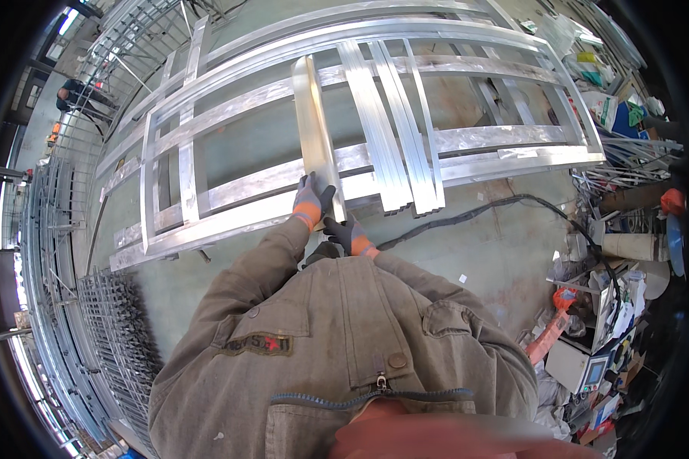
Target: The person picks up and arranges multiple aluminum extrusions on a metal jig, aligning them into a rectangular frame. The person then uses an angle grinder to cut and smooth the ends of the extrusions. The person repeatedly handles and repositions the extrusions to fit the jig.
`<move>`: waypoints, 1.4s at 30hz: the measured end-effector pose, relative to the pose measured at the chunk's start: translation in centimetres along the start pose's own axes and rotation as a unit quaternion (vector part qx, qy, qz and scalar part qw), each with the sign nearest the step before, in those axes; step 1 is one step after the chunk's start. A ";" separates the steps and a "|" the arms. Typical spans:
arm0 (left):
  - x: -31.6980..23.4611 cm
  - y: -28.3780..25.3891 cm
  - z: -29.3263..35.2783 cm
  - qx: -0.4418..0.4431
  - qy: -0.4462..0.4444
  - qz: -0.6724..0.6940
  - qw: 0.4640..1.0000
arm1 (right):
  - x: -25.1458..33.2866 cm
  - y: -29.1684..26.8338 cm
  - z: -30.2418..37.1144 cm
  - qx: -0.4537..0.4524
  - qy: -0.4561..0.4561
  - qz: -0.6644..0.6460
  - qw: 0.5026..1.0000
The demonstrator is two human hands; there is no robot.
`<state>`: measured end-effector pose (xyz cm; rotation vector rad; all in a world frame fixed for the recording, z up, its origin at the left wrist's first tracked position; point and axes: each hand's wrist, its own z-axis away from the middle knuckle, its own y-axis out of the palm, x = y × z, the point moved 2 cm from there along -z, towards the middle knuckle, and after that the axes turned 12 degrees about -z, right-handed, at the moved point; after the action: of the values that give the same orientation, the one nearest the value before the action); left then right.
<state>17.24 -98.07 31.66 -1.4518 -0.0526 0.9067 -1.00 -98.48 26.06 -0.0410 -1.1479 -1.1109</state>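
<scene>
Both hands wear dark gloves with orange cuffs. My left hand (311, 200) is wrapped over the near end of a wide, shiny metal profile (312, 118), its thumb on the right edge. My right hand (349, 232) is closed at the same profile's near corner, with part of its fingers hidden beneath. That profile lies across the bars of a large metal frame (237, 187), its far end near the frame's far rail. To its right, several narrower metal profiles (371, 122) lie side by side across the frame, their near ends jutting past the front rail.
A black cable (475, 210) curves across the floor at right toward a control box (578, 366) with a small screen. Scrap and bags (601, 107) are heaped at far right. Long metal bars (42, 245) are stacked at left. Another person (73, 96) bends over at far left.
</scene>
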 end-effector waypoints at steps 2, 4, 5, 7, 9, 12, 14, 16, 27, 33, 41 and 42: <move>1.7 0.3 1.2 -0.048 -0.020 0.023 0.998 | -1.6 -1.1 -1.1 -0.003 0.032 -0.135 0.990; 3.3 1.2 2.5 -0.032 -0.073 0.063 0.995 | -2.3 -2.6 -0.6 0.080 0.032 -0.199 0.976; 3.7 1.7 3.1 -0.002 -0.085 0.137 0.987 | -2.4 -2.9 -0.8 0.109 0.093 -0.378 0.914; 3.8 3.0 4.2 0.096 -0.104 0.209 0.968 | -2.1 -3.6 -0.4 0.186 0.109 -0.542 0.813; 2.6 3.7 4.8 0.127 -0.051 0.254 0.958 | -2.1 -4.5 -0.3 0.123 0.121 -0.586 0.791; -0.5 4.3 4.5 0.175 -0.013 0.298 0.938 | -2.4 -5.5 -0.3 0.120 0.133 -0.610 0.771; -2.4 4.1 4.2 0.203 0.005 0.250 0.947 | -2.7 -5.9 0.0 0.174 0.137 -0.619 0.753; -3.9 3.8 4.6 0.192 0.011 0.245 0.950 | -2.9 -6.4 0.3 0.174 0.109 -0.585 0.785; -5.4 6.3 4.6 0.275 0.045 0.423 0.862 | -0.7 -8.1 3.0 0.209 0.058 -0.536 0.816; -5.6 7.7 4.9 0.240 0.067 0.451 0.857 | -0.3 -8.3 4.5 0.192 0.085 -0.532 0.821; -6.5 8.8 4.5 0.211 0.063 0.402 0.889 | -0.6 -10.7 7.1 0.102 0.165 -0.488 0.851; -6.5 8.9 4.5 0.223 0.044 0.409 0.884 | -1.1 -11.3 7.2 0.095 0.171 -0.477 0.857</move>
<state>5.98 -99.18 27.93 -1.0541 0.8480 1.4110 -14.10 -99.56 23.08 0.9429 -0.9351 -1.7657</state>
